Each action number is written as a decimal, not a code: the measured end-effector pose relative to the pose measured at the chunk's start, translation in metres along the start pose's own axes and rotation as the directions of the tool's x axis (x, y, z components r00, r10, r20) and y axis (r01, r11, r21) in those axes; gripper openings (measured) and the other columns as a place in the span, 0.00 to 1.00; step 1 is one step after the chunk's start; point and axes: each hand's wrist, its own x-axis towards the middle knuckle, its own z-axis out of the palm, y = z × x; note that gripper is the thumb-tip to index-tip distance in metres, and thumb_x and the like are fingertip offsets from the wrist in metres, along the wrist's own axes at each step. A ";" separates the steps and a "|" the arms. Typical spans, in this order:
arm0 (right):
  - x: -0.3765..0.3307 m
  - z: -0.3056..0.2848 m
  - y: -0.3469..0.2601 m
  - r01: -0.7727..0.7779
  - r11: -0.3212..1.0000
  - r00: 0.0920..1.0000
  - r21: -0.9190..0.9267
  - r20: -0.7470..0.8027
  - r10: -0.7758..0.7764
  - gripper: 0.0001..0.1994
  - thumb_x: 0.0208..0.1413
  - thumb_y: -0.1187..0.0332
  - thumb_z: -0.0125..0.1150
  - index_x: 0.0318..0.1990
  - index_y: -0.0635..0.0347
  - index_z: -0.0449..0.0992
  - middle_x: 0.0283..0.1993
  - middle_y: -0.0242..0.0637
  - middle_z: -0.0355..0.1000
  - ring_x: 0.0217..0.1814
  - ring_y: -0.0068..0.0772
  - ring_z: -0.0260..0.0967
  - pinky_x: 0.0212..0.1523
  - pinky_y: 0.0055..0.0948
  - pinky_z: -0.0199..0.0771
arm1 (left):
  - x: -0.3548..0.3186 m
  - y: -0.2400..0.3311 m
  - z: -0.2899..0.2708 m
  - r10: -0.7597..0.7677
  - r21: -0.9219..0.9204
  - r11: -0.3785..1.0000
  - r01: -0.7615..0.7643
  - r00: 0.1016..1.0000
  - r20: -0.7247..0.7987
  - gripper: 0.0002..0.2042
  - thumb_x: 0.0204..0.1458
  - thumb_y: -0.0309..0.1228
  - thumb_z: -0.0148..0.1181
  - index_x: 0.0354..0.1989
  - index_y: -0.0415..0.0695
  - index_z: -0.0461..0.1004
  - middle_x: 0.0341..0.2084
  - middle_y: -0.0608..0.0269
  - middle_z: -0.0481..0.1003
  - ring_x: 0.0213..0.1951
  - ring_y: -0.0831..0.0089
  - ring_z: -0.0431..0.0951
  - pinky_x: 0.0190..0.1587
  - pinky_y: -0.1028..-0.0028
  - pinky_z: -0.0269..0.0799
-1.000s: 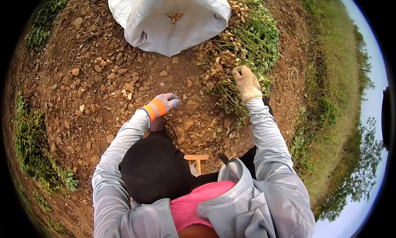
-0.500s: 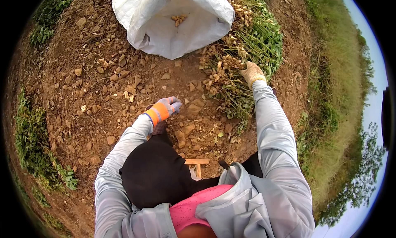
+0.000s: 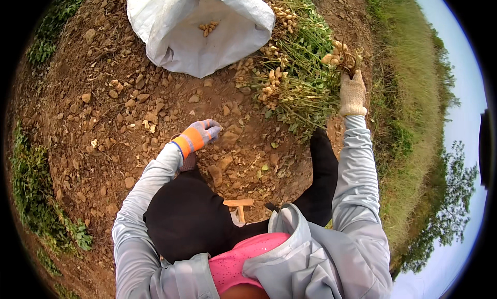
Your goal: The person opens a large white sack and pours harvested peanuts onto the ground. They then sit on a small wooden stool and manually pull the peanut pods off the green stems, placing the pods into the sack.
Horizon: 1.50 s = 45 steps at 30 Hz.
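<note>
My right hand (image 3: 353, 94), in a cream knit glove, grips a peanut plant by its stems. Its root end, with a cluster of pale pods (image 3: 336, 55), sticks up beyond the fingers. Beside it lies a heap of pulled peanut plants (image 3: 305, 76), green leaves and stems with pods along the left side. My left hand (image 3: 199, 136), in an orange and grey glove, hovers over the soil near my left knee with its fingers curled together. Something small and pale shows at the fingertips, too small to name. A few loose peanuts (image 3: 208, 28) lie inside the white sack (image 3: 204, 58).
The sack's mouth gapes toward me, left of the heap. Stony brown soil (image 3: 129, 123) spreads around. A small wooden piece (image 3: 238, 202) shows between my legs. Leafy plants grow at far left (image 3: 31, 180), and tall grass (image 3: 398, 118) stands on the right.
My right hand has moved right and lifted a peanut plant away from the heap, its pods now raised. My left hand has barely moved. The whole view has shifted slightly.
</note>
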 end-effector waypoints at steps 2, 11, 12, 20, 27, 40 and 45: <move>-0.008 0.002 -0.018 0.165 0.984 0.963 -0.069 0.225 -0.146 0.19 0.55 0.59 0.53 0.52 0.56 0.68 0.46 0.46 0.72 0.48 0.49 0.69 0.46 0.41 0.68 | 0.001 -0.006 0.000 0.013 -0.009 1.000 -0.013 1.000 -0.002 0.17 0.56 0.40 0.52 0.46 0.40 0.72 0.29 0.63 0.76 0.32 0.75 0.73 0.37 0.75 0.69; -0.031 0.011 -0.087 0.543 0.820 0.809 -0.183 0.377 -0.451 0.17 0.54 0.56 0.56 0.47 0.52 0.73 0.43 0.43 0.73 0.44 0.47 0.71 0.42 0.38 0.69 | -0.006 -0.012 -0.001 0.022 0.010 1.000 -0.022 1.000 0.005 0.18 0.56 0.39 0.52 0.49 0.40 0.71 0.32 0.62 0.77 0.35 0.74 0.75 0.39 0.74 0.69; -0.032 0.010 -0.092 0.505 0.851 0.822 -0.143 0.381 -0.424 0.17 0.54 0.56 0.56 0.48 0.53 0.73 0.42 0.44 0.73 0.44 0.46 0.71 0.42 0.38 0.69 | -0.006 -0.011 -0.003 0.066 0.086 0.994 -0.069 0.997 0.038 0.18 0.56 0.39 0.51 0.51 0.41 0.70 0.34 0.63 0.77 0.35 0.74 0.75 0.40 0.73 0.69; -0.122 0.063 -0.135 0.272 0.961 0.794 -0.043 0.574 -0.199 0.19 0.54 0.49 0.53 0.46 0.51 0.73 0.40 0.45 0.74 0.43 0.47 0.72 0.41 0.40 0.70 | 0.000 0.038 0.015 0.344 -0.146 0.935 -0.324 0.928 0.143 0.32 0.54 0.44 0.53 0.63 0.38 0.53 0.54 0.52 0.68 0.53 0.66 0.69 0.54 0.72 0.65; -0.207 0.102 -0.139 0.085 0.995 0.733 0.051 0.673 -0.097 0.21 0.52 0.53 0.57 0.47 0.59 0.69 0.43 0.49 0.71 0.46 0.51 0.69 0.43 0.43 0.69 | 0.004 -0.014 0.020 0.159 -0.633 0.762 -0.138 0.987 -0.024 0.44 0.50 0.50 0.57 0.65 0.34 0.41 0.50 0.46 0.68 0.54 0.62 0.68 0.55 0.65 0.64; -0.238 0.107 -0.138 -0.096 0.899 0.704 0.428 0.667 -0.242 0.12 0.55 0.68 0.52 0.45 0.60 0.74 0.47 0.42 0.71 0.49 0.41 0.69 0.50 0.32 0.68 | -0.018 -0.028 0.003 0.267 -0.799 0.546 -0.253 0.956 -0.121 0.25 0.54 0.25 0.49 0.62 0.38 0.56 0.48 0.62 0.69 0.46 0.78 0.71 0.48 0.77 0.68; -0.220 0.108 -0.138 0.205 0.873 0.776 0.444 0.470 -0.421 0.11 0.56 0.64 0.54 0.44 0.58 0.74 0.44 0.40 0.72 0.45 0.38 0.71 0.46 0.31 0.69 | -0.016 -0.039 0.000 0.216 -0.652 0.723 -0.228 0.971 -0.101 0.19 0.56 0.29 0.50 0.56 0.39 0.64 0.43 0.65 0.73 0.42 0.80 0.71 0.44 0.78 0.69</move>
